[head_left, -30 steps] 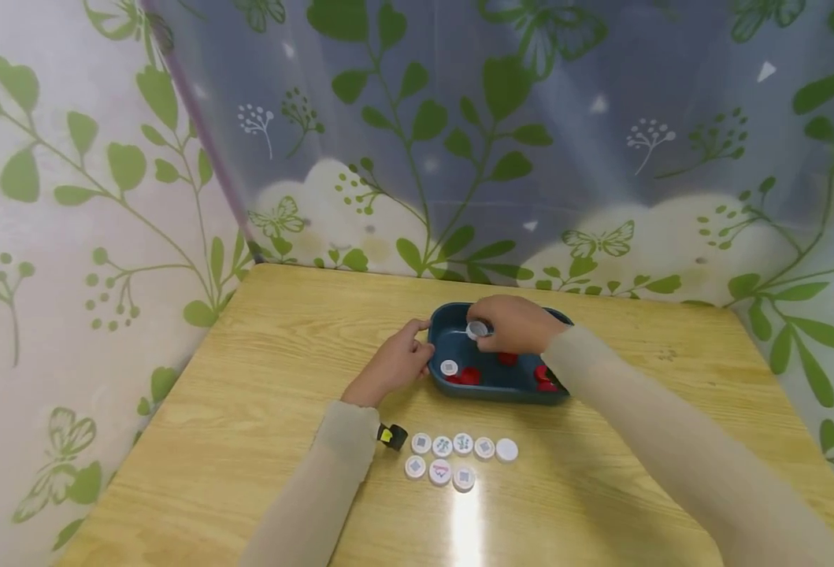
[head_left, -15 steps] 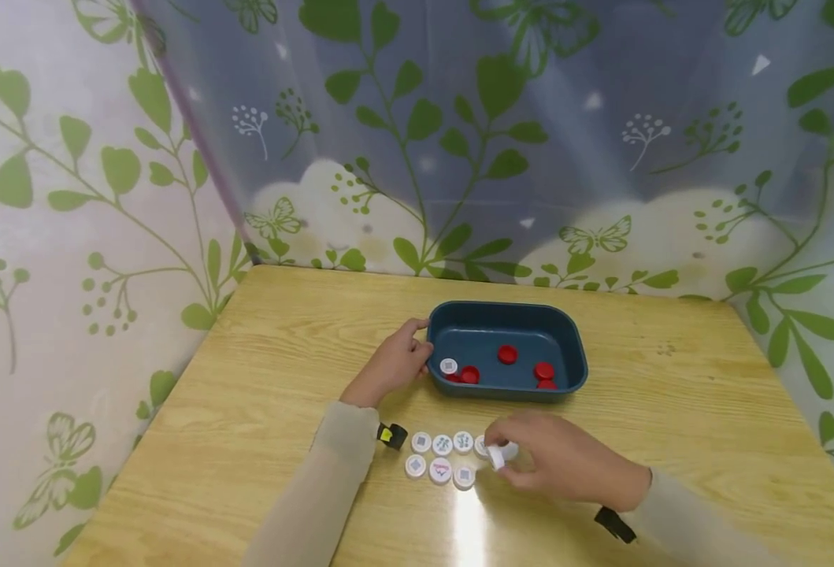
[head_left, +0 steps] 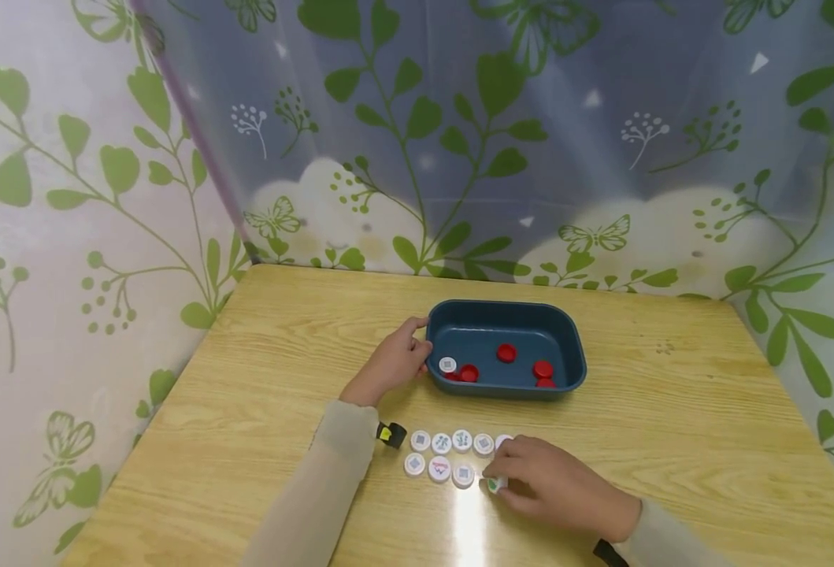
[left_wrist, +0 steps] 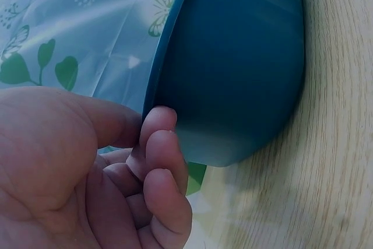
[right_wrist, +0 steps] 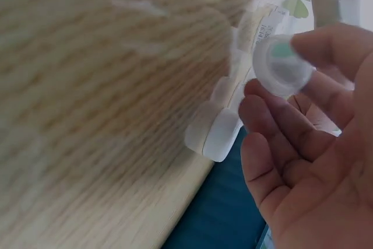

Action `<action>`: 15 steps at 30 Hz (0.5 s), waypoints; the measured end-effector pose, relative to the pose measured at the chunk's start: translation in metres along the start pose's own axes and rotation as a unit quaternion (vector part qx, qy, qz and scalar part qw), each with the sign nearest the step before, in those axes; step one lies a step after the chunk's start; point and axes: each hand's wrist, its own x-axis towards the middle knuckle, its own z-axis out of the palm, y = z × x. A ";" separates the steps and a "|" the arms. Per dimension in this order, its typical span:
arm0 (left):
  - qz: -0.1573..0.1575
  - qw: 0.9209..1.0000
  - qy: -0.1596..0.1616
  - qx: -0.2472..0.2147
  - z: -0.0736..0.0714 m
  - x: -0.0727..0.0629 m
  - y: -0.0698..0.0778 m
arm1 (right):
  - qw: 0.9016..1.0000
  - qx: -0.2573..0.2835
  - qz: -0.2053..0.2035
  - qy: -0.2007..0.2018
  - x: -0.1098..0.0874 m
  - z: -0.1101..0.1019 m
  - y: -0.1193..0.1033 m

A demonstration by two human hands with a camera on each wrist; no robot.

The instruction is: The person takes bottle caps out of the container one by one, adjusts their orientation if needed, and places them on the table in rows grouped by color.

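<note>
My left hand (head_left: 391, 361) grips the left end of a dark blue tub (head_left: 476, 340); in the left wrist view its thumb and fingertips meet at the tub's rim (left_wrist: 169, 39). In front of the tub, my right hand (head_left: 558, 482) pinches a white bottle cap (head_left: 496, 483) with a green mark on top. The right wrist view shows the hollow underside of this cap (right_wrist: 282, 68) between thumb and fingers, tilted. It is beside the right end of the nearer row of white caps (head_left: 462, 476). A farther row of white caps (head_left: 462, 440) lies behind, its last cap partly hidden by the hand.
Inside the tub lie several red caps (head_left: 506, 353) and one white cap (head_left: 448, 365). The wooden table (head_left: 303, 331) meets a leaf-patterned cloth (head_left: 388, 213) at the back and left. A dark wrist strap (head_left: 391, 435) sits near the caps' left end.
My right hand came out of the tub with a white cap and moved toward me, to the right end of the nearer row. The left hand stays at the tub.
</note>
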 end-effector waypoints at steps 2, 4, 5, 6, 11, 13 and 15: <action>-0.001 1.000 0.000 -0.001 0.000 0.000 -0.001 | 1.000 -0.005 0.016 -0.004 0.002 0.001 -0.001; 0.000 1.000 0.001 -0.002 0.001 0.000 -0.001 | 0.999 -0.021 0.034 -0.007 0.003 0.002 -0.002; 0.000 1.000 0.001 -0.002 0.001 0.000 -0.001 | 0.999 -0.031 0.043 -0.008 0.004 0.003 -0.003; 0.000 1.000 0.001 -0.003 0.001 0.000 0.000 | 0.998 -0.040 0.050 -0.008 0.004 0.004 -0.003; 0.000 1.000 0.004 0.006 0.001 0.000 0.001 | 0.996 -0.067 0.064 0.002 0.002 0.004 -0.003; 0.000 1.000 0.004 0.009 0.000 0.000 0.001 | 0.996 -0.064 0.067 0.002 0.002 0.003 -0.002; -0.001 1.000 0.004 0.013 -0.001 -0.001 0.001 | 0.996 -0.060 0.066 0.004 0.002 0.003 -0.002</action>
